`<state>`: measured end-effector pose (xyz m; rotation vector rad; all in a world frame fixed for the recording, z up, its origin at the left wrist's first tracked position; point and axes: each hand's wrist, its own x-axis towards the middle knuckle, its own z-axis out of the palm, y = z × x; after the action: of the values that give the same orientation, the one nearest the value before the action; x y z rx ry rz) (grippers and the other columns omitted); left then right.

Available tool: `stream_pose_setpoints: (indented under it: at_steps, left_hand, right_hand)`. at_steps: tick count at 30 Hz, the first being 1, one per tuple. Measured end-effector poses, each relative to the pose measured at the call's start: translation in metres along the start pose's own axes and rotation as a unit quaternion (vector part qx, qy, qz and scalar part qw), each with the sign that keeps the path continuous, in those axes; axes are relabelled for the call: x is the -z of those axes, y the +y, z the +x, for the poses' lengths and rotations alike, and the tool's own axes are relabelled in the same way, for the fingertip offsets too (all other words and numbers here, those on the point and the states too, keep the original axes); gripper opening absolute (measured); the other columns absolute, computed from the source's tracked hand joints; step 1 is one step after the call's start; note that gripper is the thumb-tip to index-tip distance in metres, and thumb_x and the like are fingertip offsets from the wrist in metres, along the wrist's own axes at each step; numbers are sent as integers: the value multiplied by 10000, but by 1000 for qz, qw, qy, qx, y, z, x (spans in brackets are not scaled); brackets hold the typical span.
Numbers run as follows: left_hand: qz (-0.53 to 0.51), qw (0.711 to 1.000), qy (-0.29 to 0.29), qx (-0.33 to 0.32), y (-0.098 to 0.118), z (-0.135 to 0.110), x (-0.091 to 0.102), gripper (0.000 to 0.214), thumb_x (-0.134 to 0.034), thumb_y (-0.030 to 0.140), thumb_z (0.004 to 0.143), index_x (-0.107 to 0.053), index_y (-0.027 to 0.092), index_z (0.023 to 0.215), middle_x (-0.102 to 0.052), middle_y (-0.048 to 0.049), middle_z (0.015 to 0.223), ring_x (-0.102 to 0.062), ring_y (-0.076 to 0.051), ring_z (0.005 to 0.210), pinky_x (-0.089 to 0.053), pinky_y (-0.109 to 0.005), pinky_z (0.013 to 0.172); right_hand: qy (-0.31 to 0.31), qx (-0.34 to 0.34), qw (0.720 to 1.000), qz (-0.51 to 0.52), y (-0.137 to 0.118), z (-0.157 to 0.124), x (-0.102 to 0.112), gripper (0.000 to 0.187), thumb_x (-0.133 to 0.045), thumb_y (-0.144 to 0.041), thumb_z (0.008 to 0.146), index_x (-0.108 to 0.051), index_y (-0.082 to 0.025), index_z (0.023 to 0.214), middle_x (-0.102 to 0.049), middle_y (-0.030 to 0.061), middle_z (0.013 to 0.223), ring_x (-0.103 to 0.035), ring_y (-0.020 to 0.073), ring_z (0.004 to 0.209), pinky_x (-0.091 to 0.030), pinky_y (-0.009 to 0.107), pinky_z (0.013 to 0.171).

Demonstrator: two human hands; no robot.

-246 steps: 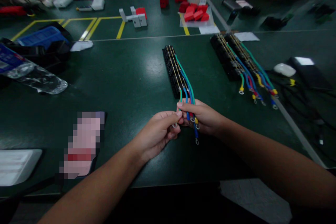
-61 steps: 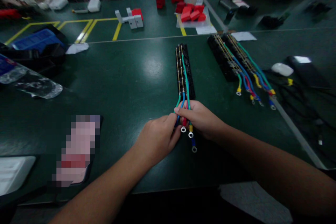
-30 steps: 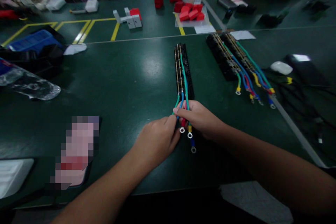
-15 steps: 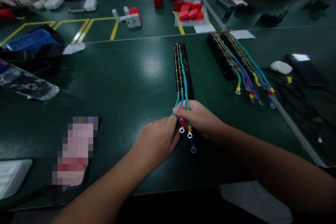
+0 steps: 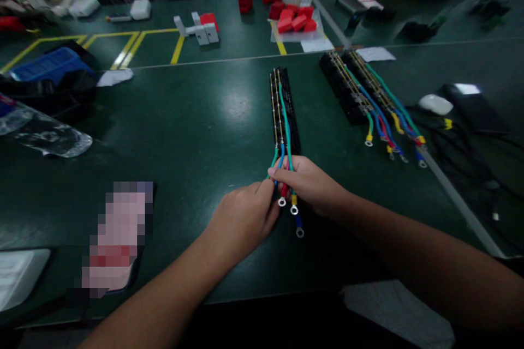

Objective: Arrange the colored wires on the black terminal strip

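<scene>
Blk strip (image 5: 291,112): 1 pc, on grn table (image 5: 196,109), mid, just beyond hands.
Wires (image 5: 287,139): grn, blu, red; off strip's near end; metal rings (image 5: 294,210) at tips.
R hand (image 5: 313,182): thumb & fingers pinching wires.
L hand (image 5: 241,210): just beside R; fingers bent, tog.; tips hidden, can't tell fr. here what they pinch.
Other strips (image 5: 341,90): 2 pcs, wired, side by side, to rt.

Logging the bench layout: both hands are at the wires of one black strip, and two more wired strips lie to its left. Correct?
One error: the two other wired strips lie to the right of it, as the head view shows. The rest stands: left hand and right hand are at the wires of one black strip.
</scene>
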<state>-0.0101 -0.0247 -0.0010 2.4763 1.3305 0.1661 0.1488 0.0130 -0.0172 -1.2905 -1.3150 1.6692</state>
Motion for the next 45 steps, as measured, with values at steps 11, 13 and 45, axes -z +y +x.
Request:
stream_pose_setpoints:
  at_steps: [11,13,45]
  left_hand:
    - [-3,1000,5,-1,0,0,0,142,-395,281,951,-491,182,981,-640,-49,883,-624,-218,746,-494,-348,666]
    - [-5,1000,4,-1,0,0,1,147,-392,284,952,-492,180,980,-641,-50,883,-622,-216,742,-495,-348,664]
    - [7,1000,-10,3,2,-1,3,136,-395,280,946,-485,180,965,-639,-57,885,-627,-221,757,-503,-354,670]
  right_hand:
    - [4,2,1000,-7,0,0,0,156,-585,-285,843,-534,-172,749,-519,-38,608,-479,95,523,-400,227,516]
    - [4,0,1000,-7,-1,0,0,149,-579,-276,846,-534,-171,751,-520,-38,606,-481,93,518,-403,225,515]
    - [3,2,1000,-22,-1,0,1,157,-577,-296,846,-546,-176,748,-528,-26,627,-488,103,541,-412,237,535]
